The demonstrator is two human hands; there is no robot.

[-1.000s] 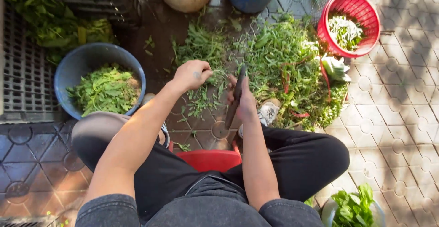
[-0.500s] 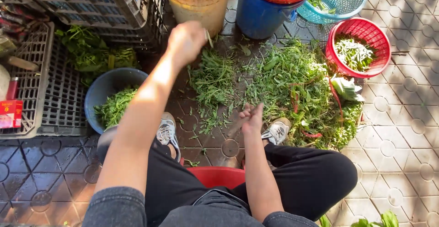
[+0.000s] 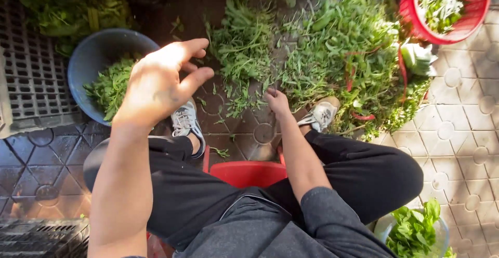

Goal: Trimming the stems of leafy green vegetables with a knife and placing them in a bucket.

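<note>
My left hand (image 3: 158, 84) hovered open and empty just right of the blue bowl (image 3: 91, 60) of picked greens. My right hand (image 3: 277, 101) (fingers closed, contents unclear) touched the near edge of the loose greens pile (image 3: 244, 55), which lay just beyond it, stems running near to far.

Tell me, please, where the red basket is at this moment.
In the head view, the red basket sits at the top right corner on the paved floor, holding some greens, just right of the big pile of green stems and far from both hands.
</note>
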